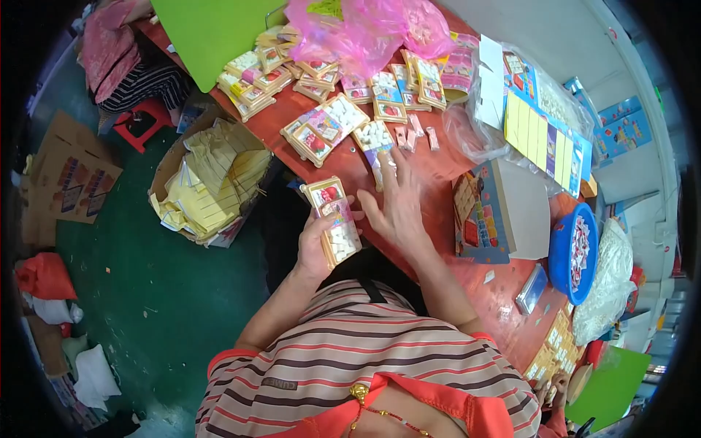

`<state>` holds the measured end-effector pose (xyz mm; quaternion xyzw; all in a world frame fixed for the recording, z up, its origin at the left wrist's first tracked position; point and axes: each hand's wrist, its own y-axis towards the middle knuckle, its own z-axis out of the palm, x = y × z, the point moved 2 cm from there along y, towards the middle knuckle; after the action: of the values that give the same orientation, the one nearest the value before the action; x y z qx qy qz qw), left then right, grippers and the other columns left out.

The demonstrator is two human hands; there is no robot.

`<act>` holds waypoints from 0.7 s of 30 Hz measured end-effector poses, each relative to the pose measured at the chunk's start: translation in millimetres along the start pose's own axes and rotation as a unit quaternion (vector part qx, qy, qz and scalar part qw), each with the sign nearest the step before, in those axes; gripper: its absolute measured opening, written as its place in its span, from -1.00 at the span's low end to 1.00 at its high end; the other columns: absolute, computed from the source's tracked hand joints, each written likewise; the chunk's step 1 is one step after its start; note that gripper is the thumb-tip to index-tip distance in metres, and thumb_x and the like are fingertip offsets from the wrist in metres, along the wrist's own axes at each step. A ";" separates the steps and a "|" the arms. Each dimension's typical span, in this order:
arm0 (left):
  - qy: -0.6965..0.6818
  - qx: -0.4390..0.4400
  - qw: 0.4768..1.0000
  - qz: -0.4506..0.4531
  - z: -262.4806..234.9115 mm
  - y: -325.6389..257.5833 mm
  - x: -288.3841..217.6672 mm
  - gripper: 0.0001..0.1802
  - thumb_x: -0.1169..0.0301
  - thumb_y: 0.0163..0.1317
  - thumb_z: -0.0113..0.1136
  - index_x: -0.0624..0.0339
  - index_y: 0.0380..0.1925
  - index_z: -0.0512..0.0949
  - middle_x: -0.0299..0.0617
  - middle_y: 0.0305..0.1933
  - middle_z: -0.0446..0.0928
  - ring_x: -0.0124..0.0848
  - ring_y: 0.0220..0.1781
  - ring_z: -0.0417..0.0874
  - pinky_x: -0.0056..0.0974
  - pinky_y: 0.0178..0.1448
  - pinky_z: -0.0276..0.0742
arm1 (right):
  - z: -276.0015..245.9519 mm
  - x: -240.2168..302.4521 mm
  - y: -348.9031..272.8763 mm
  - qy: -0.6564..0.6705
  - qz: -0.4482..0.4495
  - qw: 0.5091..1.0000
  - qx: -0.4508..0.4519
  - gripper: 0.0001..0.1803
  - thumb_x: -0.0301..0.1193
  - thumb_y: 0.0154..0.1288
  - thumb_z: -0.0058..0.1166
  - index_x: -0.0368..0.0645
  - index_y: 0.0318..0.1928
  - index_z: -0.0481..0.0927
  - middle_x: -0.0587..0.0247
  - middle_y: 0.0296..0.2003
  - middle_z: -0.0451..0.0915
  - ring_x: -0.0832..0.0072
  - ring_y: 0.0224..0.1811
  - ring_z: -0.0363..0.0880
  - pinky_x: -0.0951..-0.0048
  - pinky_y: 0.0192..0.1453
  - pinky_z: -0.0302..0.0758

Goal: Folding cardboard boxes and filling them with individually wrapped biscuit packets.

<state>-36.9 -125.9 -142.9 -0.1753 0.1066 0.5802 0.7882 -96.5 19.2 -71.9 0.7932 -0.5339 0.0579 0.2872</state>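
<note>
My left hand (314,244) is wrapped round a small flat box (342,241) with a wooden-looking rim, a strawberry picture, a pink band and white pieces inside. The right hand (400,204) reaches forward, fingers apart, its fingertips over the near end of a similar box (374,139) lying on the red table (445,171). Whether they touch that box I cannot tell. Left of it lie more such boxes (325,128) side by side, and just right of it are several small pink wrapped pieces (416,133).
Piles of similar boxes (255,80) and pink plastic bags (358,29) fill the far end. To the right stand an open carton (485,212) and a blue basin (561,255) of small wrapped pieces. A carton of yellow sheets (212,175) is at left. Other people work nearby.
</note>
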 end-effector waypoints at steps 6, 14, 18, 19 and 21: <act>0.019 -0.044 0.998 0.027 1.0 9.5 -6.0 -0.33 0.29 0.25 0.05 0.20 0.36 0.20 0.14 0.32 0.36 0.02 0.23 0.52 0.06 0.24 0.51 | 42.2 -54.1 23.0 -0.107 0.012 0.992 0.071 -0.21 -0.30 0.07 0.21 -0.20 0.32 0.24 -0.18 0.30 0.23 -0.11 0.25 0.29 -0.02 0.27 0.28; 0.008 -0.047 0.998 0.030 2.9 18.5 -4.2 -0.46 0.36 0.33 0.03 0.08 0.31 0.22 -0.14 0.17 0.45 -0.27 0.21 0.50 -0.14 0.23 0.49 | 0.2 -10.7 -16.5 0.168 0.013 0.986 -0.007 -0.32 -0.33 0.09 0.13 -0.29 0.26 0.37 -0.19 0.28 0.24 -0.05 0.29 0.28 0.09 0.35 0.26; 0.025 -0.045 0.996 0.070 22.5 20.5 8.0 -0.44 0.30 0.34 -0.03 0.03 0.34 0.19 -0.11 0.21 0.44 -0.24 0.16 0.55 -0.13 0.22 0.50 | 10.5 27.1 -40.6 0.153 -0.032 0.986 0.052 -0.35 -0.28 0.22 0.11 -0.26 0.30 0.33 -0.14 0.29 0.23 -0.01 0.33 0.22 0.14 0.39 0.20; 0.024 -0.046 0.996 0.071 18.5 21.5 9.1 -0.44 0.30 0.34 -0.03 0.03 0.34 0.19 -0.11 0.21 0.44 -0.24 0.16 0.55 -0.13 0.22 0.50 | 11.8 23.2 -42.2 0.195 -0.022 0.979 0.058 -0.39 -0.32 0.23 0.11 -0.24 0.28 0.36 -0.14 0.28 0.25 0.01 0.31 0.24 0.13 0.37 0.22; 0.030 -0.014 0.997 0.074 7.8 25.1 10.1 -0.39 0.34 0.22 0.02 0.13 0.31 0.23 -0.06 0.16 0.48 -0.23 0.14 0.56 -0.12 0.23 0.49 | 11.8 8.7 -42.6 0.296 0.025 0.953 0.064 -0.47 -0.37 0.29 0.07 -0.26 0.25 0.38 -0.04 0.27 0.28 0.14 0.28 0.30 0.19 0.34 0.26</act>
<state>-57.9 -107.2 -143.3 -0.1954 0.1348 0.6326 0.7372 -57.9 17.3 -95.0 0.7439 -0.4394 0.3314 0.3791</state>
